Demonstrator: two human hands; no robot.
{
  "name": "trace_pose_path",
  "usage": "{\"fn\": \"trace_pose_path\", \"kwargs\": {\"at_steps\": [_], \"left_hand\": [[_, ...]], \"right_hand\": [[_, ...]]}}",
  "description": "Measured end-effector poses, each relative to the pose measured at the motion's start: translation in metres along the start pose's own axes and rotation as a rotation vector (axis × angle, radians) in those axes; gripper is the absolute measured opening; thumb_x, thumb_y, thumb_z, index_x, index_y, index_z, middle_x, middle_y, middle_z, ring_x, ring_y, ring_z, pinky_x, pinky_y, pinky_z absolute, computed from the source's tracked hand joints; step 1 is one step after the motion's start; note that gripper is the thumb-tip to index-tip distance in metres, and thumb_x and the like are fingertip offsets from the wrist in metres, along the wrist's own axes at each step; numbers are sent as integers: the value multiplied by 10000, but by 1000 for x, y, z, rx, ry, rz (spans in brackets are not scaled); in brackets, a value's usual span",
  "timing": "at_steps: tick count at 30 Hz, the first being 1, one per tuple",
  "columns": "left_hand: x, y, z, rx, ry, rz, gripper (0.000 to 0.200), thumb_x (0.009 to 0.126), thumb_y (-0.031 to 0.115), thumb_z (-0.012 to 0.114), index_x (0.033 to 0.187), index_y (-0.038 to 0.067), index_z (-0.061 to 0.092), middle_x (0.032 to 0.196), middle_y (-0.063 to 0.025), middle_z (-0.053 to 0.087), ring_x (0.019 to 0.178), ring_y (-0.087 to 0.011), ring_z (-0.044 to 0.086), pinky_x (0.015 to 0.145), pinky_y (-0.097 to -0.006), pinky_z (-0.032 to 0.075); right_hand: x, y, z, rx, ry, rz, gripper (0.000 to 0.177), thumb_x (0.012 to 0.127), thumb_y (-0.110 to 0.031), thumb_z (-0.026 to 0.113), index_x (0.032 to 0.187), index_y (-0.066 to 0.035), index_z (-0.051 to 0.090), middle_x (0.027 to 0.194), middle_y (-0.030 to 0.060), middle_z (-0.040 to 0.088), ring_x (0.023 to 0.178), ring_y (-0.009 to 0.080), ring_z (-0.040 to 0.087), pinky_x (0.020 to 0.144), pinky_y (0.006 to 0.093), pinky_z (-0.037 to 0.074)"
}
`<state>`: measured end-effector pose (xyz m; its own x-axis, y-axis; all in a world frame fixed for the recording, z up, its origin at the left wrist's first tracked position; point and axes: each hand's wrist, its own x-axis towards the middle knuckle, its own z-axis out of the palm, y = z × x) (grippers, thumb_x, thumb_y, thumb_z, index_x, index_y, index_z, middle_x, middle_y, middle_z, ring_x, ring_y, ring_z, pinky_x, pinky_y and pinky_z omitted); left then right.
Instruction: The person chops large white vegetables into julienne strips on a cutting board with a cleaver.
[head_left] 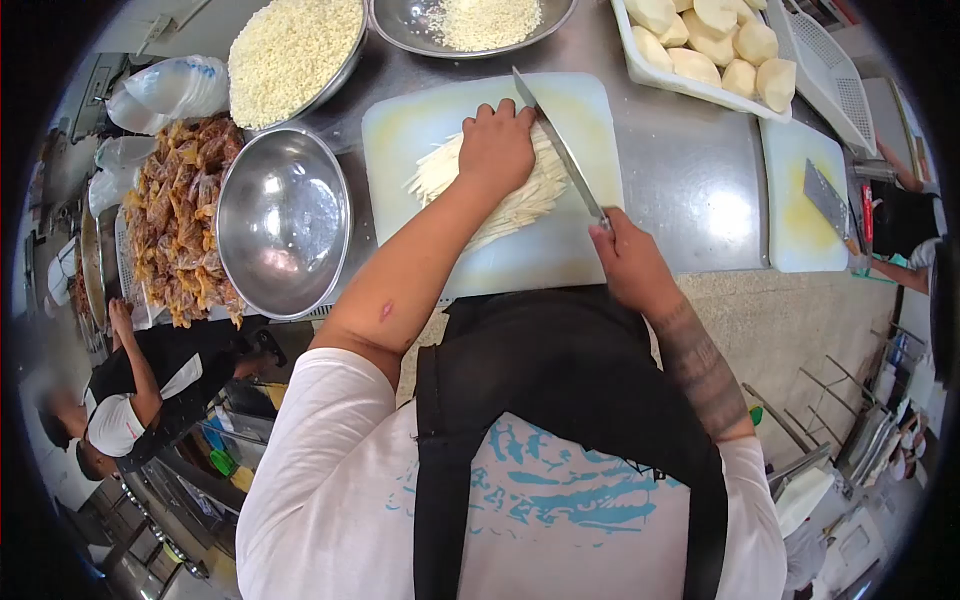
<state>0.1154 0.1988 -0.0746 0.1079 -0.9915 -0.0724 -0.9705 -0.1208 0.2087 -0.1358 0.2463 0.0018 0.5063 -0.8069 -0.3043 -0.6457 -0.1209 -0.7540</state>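
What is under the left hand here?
Pale strips spread around the left hand, on the cutting board; what lies directly beneath the palm is hidden.

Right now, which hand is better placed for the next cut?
Right hand, I'd judge: it grips the knife, its blade beside the pale strips. The left hand rests on them, better suited to steadying.

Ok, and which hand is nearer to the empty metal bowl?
Left. The left hand rests on the pale strips, to the bowl's right; the right hand holds the knife at the cutting board's right edge, farther away.
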Motion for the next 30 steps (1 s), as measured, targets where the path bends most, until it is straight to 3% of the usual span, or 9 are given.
{"fn": "trace_pose_path", "kwargs": {"at_steps": [2, 14, 17, 21, 23, 26, 30], "left_hand": [[0, -2, -1, -22, 20, -1, 358, 995, 165, 506, 1299, 116, 689, 1232, -134, 655, 1144, -355, 615, 970, -518, 490], [-2, -3, 1, -34, 76, 0, 335, 986, 150, 533, 1264, 88, 709, 1199, -141, 664, 1125, -362, 625, 959, -517, 508], [-2, -3, 2, -45, 96, 0, 323, 987, 149, 533, 1248, 85, 713, 1190, -140, 667, 1111, -358, 630, 944, -510, 516], [-3, -6, 4, -25, 94, 10, 314, 986, 154, 537, 1234, 81, 716, 1177, -140, 671, 1094, -356, 637, 926, -506, 524], [-2, -6, 6, -31, 122, 8, 308, 984, 155, 544, 1224, 74, 718, 1173, -136, 673, 1077, -357, 642, 912, -509, 525], [-2, -5, 5, -34, 123, 15, 300, 982, 164, 547, 1207, 68, 721, 1168, -133, 675, 1068, -360, 642, 907, -509, 525], [-2, -8, 7, -26, 131, 24, 286, 980, 169, 551, 1183, 67, 725, 1154, -132, 675, 1059, -365, 641, 902, -511, 525]], "right_hand": [[12, -7, -3, 7, -40, 107, 338, 1105, -281, 548, 1261, 17, 587, 906, 294, 708, 913, 509, 695, 779, 548, 538], [-15, -25, -4, 8, -38, 49, 353, 1107, -288, 543, 1271, 24, 564, 922, 298, 709, 914, 521, 685, 769, 564, 531], [11, 13, 25, -76, 13, 16, 361, 1108, -292, 544, 1270, 31, 565, 930, 296, 712, 912, 516, 688, 772, 563, 534], [-5, -19, 7, -12, -14, 30, 371, 1108, -299, 548, 1271, 35, 561, 926, 294, 713, 898, 512, 690, 765, 567, 533], [-14, -15, 13, -4, 49, -64, 362, 1105, -291, 557, 1264, 34, 559, 904, 288, 712, 884, 512, 688, 754, 574, 529], [16, 0, 27, -28, 7, 47, 342, 1099, -274, 571, 1242, 36, 559, 886, 285, 706, 868, 516, 681, 744, 577, 526], [-6, -19, 13, 6, -17, 12, 341, 1101, -278, 567, 1227, 39, 556, 876, 286, 700, 857, 517, 678, 737, 574, 523]]}}
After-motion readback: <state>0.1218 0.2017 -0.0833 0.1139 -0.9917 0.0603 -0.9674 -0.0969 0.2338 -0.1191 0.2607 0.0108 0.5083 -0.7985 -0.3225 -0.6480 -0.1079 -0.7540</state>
